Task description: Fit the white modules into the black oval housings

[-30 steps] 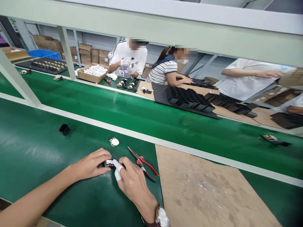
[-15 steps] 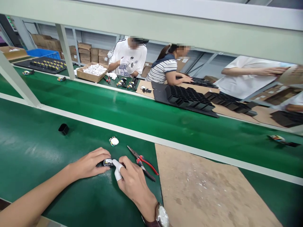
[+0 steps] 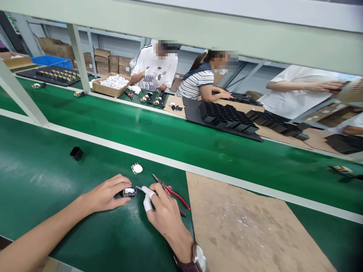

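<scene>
My left hand point(image 3: 112, 192) pinches a small black housing point(image 3: 129, 192) between thumb and fingers, on the green bench point(image 3: 93, 234) in front of me, its open end facing me and white and dark parts showing inside. My right hand point(image 3: 166, 207), with white covers point(image 3: 148, 192) on thumb and forefinger, has those two drawn together on a slim tool point(image 3: 138, 187), whose tip points at the housing's right edge, just apart from it as far as I can see. A watch point(image 3: 200, 258) sits on my right wrist. Just beyond my hands lies a little circuit board point(image 3: 137, 168) with a white top; red-handled pliers point(image 3: 178, 195) lie partly hidden behind my right hand. Farther left stands another black case point(image 3: 76, 153), and to my right a stained brown board point(image 3: 241, 223) covers the bench. Across the green belt point(image 3: 159, 128), a co-worker in a printed white shirt point(image 3: 155, 73) stands behind a box of white pieces point(image 3: 105, 90), beside one in stripes point(image 3: 195, 84).
</scene>
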`<state>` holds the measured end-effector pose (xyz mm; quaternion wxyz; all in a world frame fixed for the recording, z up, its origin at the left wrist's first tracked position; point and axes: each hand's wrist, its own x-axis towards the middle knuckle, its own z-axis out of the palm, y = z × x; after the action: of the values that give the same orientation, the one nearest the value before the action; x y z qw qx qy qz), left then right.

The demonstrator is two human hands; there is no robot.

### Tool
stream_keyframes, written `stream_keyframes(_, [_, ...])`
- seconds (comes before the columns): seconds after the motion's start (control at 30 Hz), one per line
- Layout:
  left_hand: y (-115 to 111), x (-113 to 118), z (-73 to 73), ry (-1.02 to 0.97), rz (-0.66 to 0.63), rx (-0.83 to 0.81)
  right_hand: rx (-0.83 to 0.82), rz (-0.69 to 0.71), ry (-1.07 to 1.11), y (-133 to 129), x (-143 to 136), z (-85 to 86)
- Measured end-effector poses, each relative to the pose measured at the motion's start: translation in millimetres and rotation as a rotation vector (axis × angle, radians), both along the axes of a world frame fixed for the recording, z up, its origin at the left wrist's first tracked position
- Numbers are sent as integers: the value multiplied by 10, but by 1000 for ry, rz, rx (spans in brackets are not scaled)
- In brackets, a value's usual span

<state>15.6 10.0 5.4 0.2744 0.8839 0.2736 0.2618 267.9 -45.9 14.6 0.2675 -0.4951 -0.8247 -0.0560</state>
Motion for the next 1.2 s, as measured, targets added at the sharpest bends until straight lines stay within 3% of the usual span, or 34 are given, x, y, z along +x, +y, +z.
stream_keyframes(0.2, [-3,-6,-5,-1,-3,27,-105,-76,-135,13,17,-81])
stream_keyframes(0.43, [-1,9,-1,-62,52,171,-8,-8,9,-28,-32,-16])
stream_keyframes(0.63, [-8,8,-6,-62,73,263,16,58,-32,-58,-83,-31])
stream_keyframes(1.2, [-37,58,52,-24,32,329,-46,-1,-165,-84,-149,33])
